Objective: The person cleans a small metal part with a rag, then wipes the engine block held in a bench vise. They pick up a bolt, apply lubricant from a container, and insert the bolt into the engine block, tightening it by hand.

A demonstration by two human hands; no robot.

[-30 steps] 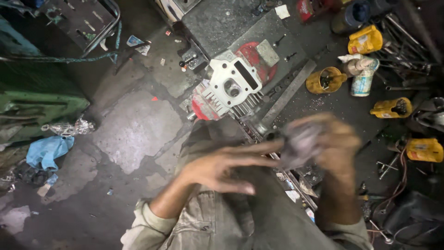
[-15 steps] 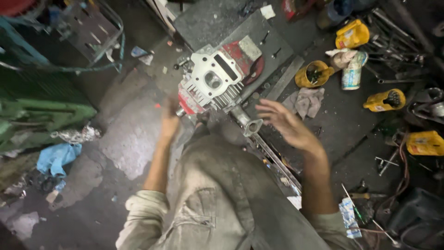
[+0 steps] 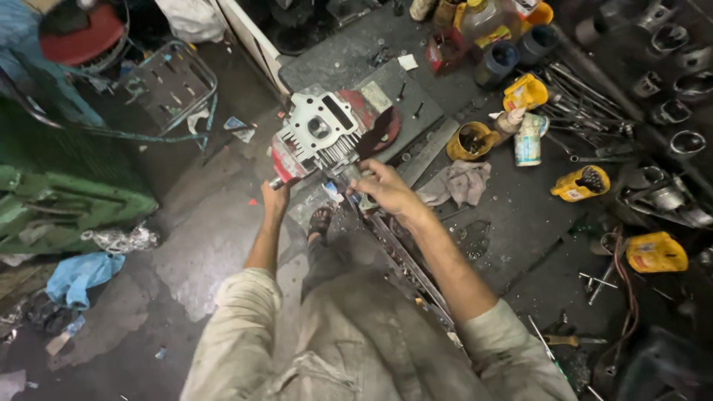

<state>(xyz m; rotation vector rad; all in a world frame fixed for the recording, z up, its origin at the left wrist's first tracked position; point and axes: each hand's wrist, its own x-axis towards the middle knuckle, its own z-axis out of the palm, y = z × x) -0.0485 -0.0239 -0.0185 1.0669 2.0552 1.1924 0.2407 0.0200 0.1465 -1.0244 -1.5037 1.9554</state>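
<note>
Clearly heavy and rigid, the finned metal engine block sits on the dark floor; left hand grips its lower corner; right hand clasps its underside, fingers closed.

**Count of things on the workshop floor**

There is one finned engine cylinder head, silver with red parts. Two hands are at it: the left hand and the right hand.

Yellow cut-open containers: four in all. One stands near the top, one holds dark small parts, one lies on its side, and one is at the right.

One white tin stands between them. One grey rag lies beside the right hand. One blue cloth lies at the left. One red round lid is in the top left corner. The wrenches in the pile are too many and too tangled to count.
</note>
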